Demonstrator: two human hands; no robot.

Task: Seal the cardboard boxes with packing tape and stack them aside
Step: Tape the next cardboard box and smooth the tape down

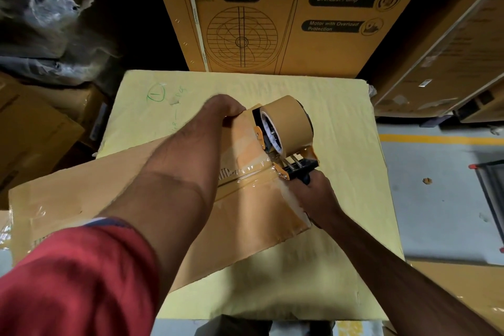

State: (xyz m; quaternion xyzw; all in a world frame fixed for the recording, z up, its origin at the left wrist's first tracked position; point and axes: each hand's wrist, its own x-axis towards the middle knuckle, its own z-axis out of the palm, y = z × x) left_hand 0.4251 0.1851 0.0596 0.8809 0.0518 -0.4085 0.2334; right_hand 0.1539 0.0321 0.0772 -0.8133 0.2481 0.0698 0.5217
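Tape is running along the seam of the cardboard box (152, 199), which is lying at centre frame on a pale yellow sheet (341, 106). Left hand (226, 108) is pressing the box's far edge, fingers curled over it, likely steadying it. Right hand (316, 191) is clenching the tape dispenser (286, 139) handle at centre right, wheel against the seam.

Crumpled plastic wrap (51, 5) upper left — yellow floor line (441, 139) right.
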